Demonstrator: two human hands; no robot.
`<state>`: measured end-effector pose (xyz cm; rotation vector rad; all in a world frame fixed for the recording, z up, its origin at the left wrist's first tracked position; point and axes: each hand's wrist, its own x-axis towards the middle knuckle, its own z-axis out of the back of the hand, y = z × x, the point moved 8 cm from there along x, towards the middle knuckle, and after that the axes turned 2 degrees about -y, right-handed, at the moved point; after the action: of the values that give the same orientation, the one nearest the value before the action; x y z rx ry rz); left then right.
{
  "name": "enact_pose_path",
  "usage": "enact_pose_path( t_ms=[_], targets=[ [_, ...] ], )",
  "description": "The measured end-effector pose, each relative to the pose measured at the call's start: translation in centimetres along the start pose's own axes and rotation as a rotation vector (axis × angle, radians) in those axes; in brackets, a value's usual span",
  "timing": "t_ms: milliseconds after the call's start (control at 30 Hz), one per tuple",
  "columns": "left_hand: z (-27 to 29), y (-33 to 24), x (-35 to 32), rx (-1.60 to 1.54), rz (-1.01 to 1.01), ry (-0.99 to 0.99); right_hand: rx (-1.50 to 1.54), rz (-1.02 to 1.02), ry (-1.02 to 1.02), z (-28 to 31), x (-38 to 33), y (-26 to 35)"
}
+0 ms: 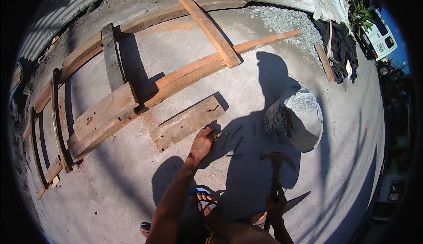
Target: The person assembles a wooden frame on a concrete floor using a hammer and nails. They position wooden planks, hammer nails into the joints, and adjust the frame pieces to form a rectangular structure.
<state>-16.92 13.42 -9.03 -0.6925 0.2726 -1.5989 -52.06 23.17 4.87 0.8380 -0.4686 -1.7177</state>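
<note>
My left hand (202,143) reaches down to the near end of a short wooden plank (187,121) lying on the concrete, fingers curled on or beside its edge. A bent nail (214,109) sticks up from the plank's far end. In shadow, my right hand (276,203) grips the handle of a claw hammer (277,161), its head pointing away from me. Several loose nails (235,142) lie on the concrete between the plank and the hammer.
A dusty bucket (296,118) stands to the right of the plank. A frame of long wooden beams (185,74) with cross planks lies beyond. Gravel (286,21) and a sheet sit at the back, a white vehicle (379,35) far right. My sandalled feet (200,200) are below.
</note>
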Motion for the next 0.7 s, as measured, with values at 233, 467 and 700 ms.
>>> enact_pose_path(
  t_ms=[233,467,700],
  targets=[
    [1.0,1.7,-2.1,-0.540,0.466,-0.260,0.201,0.136,0.108,-4.7,0.9,-0.1],
    [3.5,0.0,-3.4,-0.272,0.271,-0.172,0.098,0.087,0.117,-4.8,1.0,-1.8],
    [1.7,-2.3,0.9,0.092,0.087,0.018,0.100,0.006,0.070,-3.9,-0.3,-3.0]
  ],
)
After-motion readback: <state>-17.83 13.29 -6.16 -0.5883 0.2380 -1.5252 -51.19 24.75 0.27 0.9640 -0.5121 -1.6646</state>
